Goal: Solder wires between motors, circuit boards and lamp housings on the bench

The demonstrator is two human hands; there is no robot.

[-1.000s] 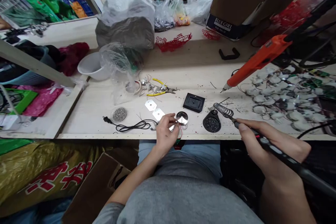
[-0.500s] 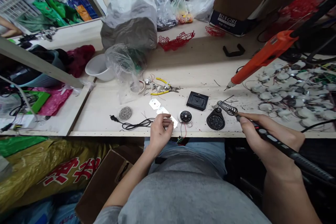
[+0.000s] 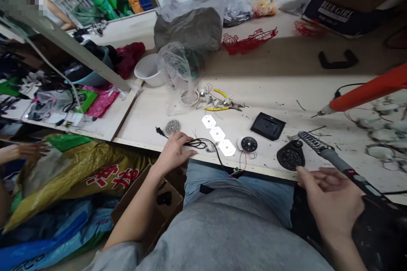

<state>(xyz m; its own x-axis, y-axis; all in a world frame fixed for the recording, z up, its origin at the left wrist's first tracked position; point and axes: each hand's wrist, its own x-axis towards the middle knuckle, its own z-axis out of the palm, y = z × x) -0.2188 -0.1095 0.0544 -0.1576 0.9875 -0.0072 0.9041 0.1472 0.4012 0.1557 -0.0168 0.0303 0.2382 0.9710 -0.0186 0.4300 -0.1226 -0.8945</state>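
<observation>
My left hand [image 3: 173, 151] rests on the front edge of the pale workbench [image 3: 286, 93], fingers stretched out with the tips at a coiled black wire [image 3: 199, 143]. A row of three white plates [image 3: 218, 134] and a small round black speaker disc [image 3: 249, 144] with red and black leads lie just right of it. My right hand [image 3: 330, 199] is blurred, fingers spread, just below the handle of a soldering iron [image 3: 343, 163]. The iron's tip sits in the wire coil of its black stand [image 3: 290, 157].
Yellow cutters [image 3: 222, 103], a black square frame [image 3: 267, 126], a round metal mesh [image 3: 172, 126], a white bowl [image 3: 148, 70] and plastic bags lie behind. An orange tool [image 3: 369, 91] juts in from the right. Another person's hand [image 3: 19, 152] shows at far left, by bags on the floor.
My left hand let go of the speaker disc and slid left to the black wire. My right hand set the soldering iron into its coil and loosened. The view swung left.
</observation>
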